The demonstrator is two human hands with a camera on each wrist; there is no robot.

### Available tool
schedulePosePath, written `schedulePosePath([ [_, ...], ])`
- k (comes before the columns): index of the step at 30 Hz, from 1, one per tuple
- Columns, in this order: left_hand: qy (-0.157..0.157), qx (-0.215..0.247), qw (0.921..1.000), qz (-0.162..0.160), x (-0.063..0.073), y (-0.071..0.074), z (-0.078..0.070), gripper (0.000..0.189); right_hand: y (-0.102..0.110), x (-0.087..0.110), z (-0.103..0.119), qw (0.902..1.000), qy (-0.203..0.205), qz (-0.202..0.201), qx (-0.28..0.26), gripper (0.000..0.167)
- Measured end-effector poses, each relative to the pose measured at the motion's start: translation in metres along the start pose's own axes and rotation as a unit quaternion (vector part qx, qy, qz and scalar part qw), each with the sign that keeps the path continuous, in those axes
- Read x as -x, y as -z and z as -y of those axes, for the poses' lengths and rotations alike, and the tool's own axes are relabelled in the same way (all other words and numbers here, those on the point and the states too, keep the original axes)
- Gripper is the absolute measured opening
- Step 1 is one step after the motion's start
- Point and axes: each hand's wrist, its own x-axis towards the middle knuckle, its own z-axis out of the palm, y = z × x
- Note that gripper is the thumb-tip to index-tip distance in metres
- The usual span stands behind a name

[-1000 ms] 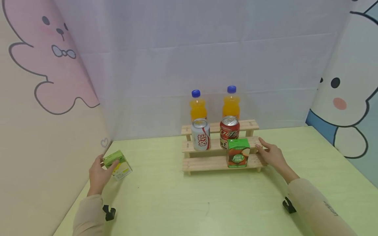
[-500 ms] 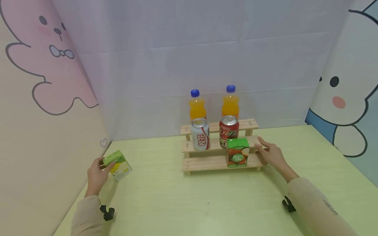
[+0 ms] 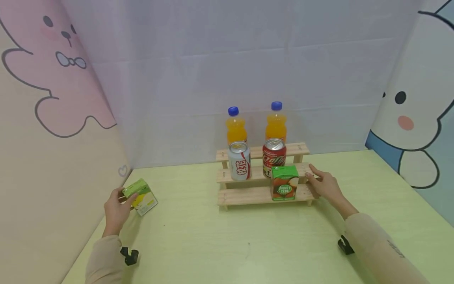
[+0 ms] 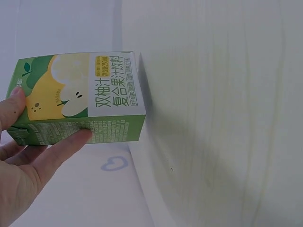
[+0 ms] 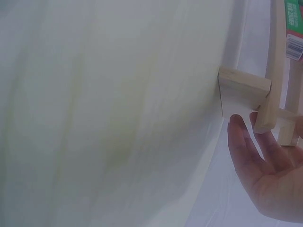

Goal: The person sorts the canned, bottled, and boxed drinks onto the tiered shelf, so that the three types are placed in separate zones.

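Observation:
In the head view my left hand (image 3: 118, 211) grips a green and yellow juice box (image 3: 140, 197) at its upper end, tilted, with its lower edge close to the table at the left. The left wrist view shows the thumb on the printed front of this juice box (image 4: 80, 87) and fingers along its side. My right hand (image 3: 325, 187) holds the right end of a three-tier wooden rack (image 3: 248, 196). Seen from the right wrist, curled fingers (image 5: 239, 130) touch the end of a wooden slat (image 5: 269, 113); the thumb is mostly out of frame.
A green and brown juice box (image 3: 285, 183) stands on the rack's bottom step. Behind it, a white can (image 3: 240, 161) and a red can (image 3: 274, 157) sit on the middle step. Two orange drink bottles (image 3: 235, 128) occupy the top. A curtain (image 3: 177, 98) hangs behind the table (image 3: 198, 244).
The whole scene shifts slightly left and up in the head view. Both hands keep their holds, and the juice box stays at nearly the same tilt.

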Motion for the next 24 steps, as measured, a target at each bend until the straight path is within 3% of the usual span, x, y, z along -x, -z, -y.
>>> schedulePosePath([
  [7,-0.035,-0.004,0.9993,-0.014,-0.001,0.0,-0.009,0.052,0.0,-0.001,0.002,0.9999,0.009,-0.006,0.0,0.056],
  [24,-0.054,0.005,0.9984,-0.017,0.004,-0.002,-0.027,0.046,0.0,0.0,0.0,0.9999,0.008,-0.002,0.007,0.056],
])
